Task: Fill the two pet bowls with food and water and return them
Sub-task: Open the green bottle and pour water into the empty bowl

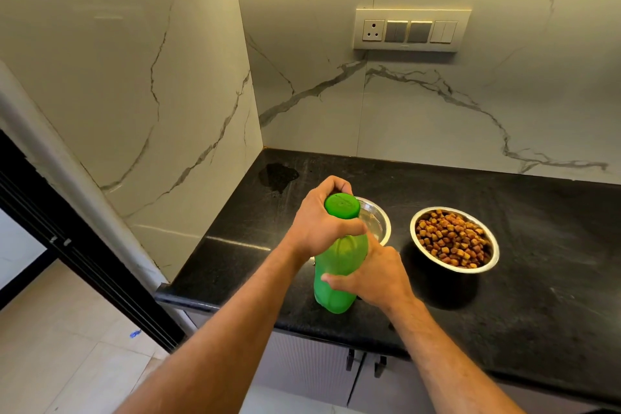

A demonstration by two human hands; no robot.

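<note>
Two steel pet bowls sit on the black counter [537, 279]: kibble bowl [454, 239] at 3 o'clock of the green bottle [336, 274], water bowl [376, 223] just behind it at 12, partly hidden; can't tell if it holds water. Your left hand [319, 225] curls round the green cap [341, 206] & neck; right hand [373, 277] grips the body, base on the counter near the front edge. Risks: squeeze the soft body w/ cap loose & water likely spurts; a hard twist could tip the bottle off the edge or knock the near bowl. One wet patch [278, 175] at 11 o'clock already. Count: 2 bowls, 1 bottle, 1 cap, 2 hands.
</note>
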